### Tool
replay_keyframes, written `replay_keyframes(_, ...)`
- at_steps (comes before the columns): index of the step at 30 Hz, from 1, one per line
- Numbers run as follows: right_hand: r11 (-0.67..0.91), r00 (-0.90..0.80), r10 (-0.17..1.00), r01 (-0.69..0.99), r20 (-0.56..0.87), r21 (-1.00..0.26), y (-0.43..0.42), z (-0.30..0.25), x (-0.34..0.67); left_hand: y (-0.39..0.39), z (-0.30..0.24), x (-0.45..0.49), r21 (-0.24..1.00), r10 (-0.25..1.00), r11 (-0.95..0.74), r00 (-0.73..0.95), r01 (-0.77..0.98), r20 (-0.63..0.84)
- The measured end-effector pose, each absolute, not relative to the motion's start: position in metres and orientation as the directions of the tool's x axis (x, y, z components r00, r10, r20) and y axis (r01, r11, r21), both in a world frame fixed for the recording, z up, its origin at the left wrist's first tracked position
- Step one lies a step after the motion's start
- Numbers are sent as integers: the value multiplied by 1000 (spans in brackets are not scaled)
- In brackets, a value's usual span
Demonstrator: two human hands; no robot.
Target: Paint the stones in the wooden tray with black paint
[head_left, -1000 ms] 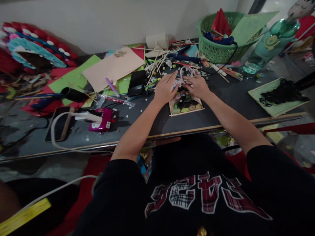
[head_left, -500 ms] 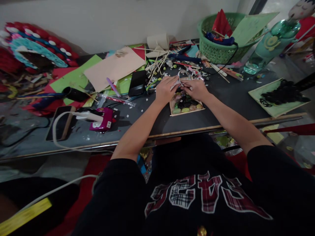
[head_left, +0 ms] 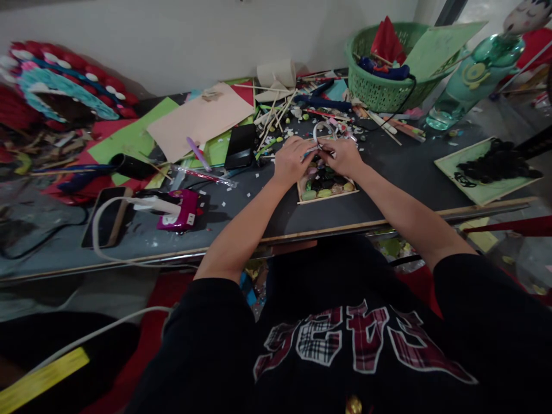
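My left hand (head_left: 292, 160) and my right hand (head_left: 344, 157) meet over the far part of a small wood-edged frame (head_left: 330, 198). Both are closed, fingertips pinched close together on a thin white strip (head_left: 315, 133) that curls up in a loop above them. Whether it is paper or tape I cannot tell. Smooth green, black and pinkish stones (head_left: 324, 192) fill the near part of the frame; my hands hide the far part.
Thin sticks (head_left: 276, 118) and scraps lie behind my hands. A green basket (head_left: 374, 95) and a bottle figure (head_left: 459, 86) stand at the back right. Leftward are a black box (head_left: 240, 146), a purple plug adapter (head_left: 186, 210) with a white cable, and a phone (head_left: 103, 215).
The white strip now stands up in a clearer loop above my fingers. My right hand has shifted slightly and its fingers have curled more; the frame has stayed put.
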State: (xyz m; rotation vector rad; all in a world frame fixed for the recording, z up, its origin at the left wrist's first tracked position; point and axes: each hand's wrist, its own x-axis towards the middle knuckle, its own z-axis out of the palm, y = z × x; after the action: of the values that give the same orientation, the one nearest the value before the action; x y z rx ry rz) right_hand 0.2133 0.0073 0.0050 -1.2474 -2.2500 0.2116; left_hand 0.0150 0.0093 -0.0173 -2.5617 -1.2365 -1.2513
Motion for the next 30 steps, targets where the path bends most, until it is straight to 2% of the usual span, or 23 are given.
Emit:
replay_keyframes(7, 554, -350, 832, 521, 430, -649, 10, 1, 212, -2, -6, 17, 303, 631, -724, 419, 619, 653)
replay_keyframes(10, 547, -323, 837, 475, 441, -690, 10, 2, 213, -5, -3, 19, 313, 640, -713, 402, 627, 654)
replay_keyframes(19, 449, -189, 883, 607, 430, -655, 5, 7, 204, 0, -11, 31, 475, 708, -571, 109, 670, 698)
replay_keyframes(24, 454, -167, 863, 673, 478, -585, 5, 6, 204, 2, -12, 30, 421, 691, -556, 116, 716, 714)
replay_keyframes(30, 383, -170, 894, 771, 415, -509, 3, 7, 204, 2, -11, 39, 377, 687, -602, 216, 704, 694)
